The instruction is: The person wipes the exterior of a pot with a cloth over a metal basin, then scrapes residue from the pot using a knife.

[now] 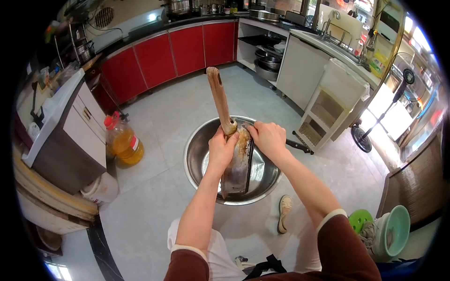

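Observation:
A worn frying pan (238, 171) with a brown wooden handle (218, 96) is tipped on its side over a steel basin (194, 166). Its outer wall is stained brown, and the handle points away from me. My left hand (222, 149) is closed on the pan close to the handle joint. My right hand (269, 139) is also closed, gripping the pan's far edge with the thumb on the wall; its other fingers are partly hidden. Just beyond the right wrist lies a black-handled knife (299, 146), its blade mostly hidden.
A large bottle of yellow oil (125, 143) stands on the floor at left. Red cabinets (152, 61) line the back. A white rack (326, 105) and a black fan (361, 138) stand at right. Near my right elbow is a green basin (396, 229).

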### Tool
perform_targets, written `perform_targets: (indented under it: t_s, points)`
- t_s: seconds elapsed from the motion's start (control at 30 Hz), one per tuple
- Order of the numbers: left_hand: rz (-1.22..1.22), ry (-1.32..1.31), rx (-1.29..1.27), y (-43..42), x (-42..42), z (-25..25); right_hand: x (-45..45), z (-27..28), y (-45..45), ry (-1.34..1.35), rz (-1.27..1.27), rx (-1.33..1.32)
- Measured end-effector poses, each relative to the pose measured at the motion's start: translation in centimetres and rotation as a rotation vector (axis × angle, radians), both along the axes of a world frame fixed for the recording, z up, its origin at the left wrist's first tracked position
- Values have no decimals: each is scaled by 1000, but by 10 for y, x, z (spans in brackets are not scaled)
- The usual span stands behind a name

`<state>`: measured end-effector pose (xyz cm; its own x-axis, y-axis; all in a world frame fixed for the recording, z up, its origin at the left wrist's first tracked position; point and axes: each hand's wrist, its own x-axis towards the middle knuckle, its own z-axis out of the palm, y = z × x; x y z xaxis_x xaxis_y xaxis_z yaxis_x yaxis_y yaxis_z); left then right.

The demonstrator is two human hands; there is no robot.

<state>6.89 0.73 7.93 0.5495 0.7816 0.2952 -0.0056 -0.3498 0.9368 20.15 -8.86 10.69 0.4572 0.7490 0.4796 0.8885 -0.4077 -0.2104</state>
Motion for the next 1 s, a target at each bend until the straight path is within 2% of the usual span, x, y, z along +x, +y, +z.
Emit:
perform_targets:
  t_s: [0.4,0.57,0.63,0.73,0.87,1.0]
  points:
    - [-4,5,78,-2,3,-1,-9,-4,-16,17,-54,24]
    - [-19,-27,32,-2,5,-2,-16,-9,-21,17,-70,52]
    - [-20,-35,42,2,6,-7,-23,-11,-25,47,-55,14]
    - [40,-12,6,12,6,-5,-40,-19,-22,47,88,103]
    - [57,-20,-27,9,0,-5,-15,-11,-2,10,-22,100]
    - [59,9,27,3,0,2,-2,-10,4,12,-23,111]
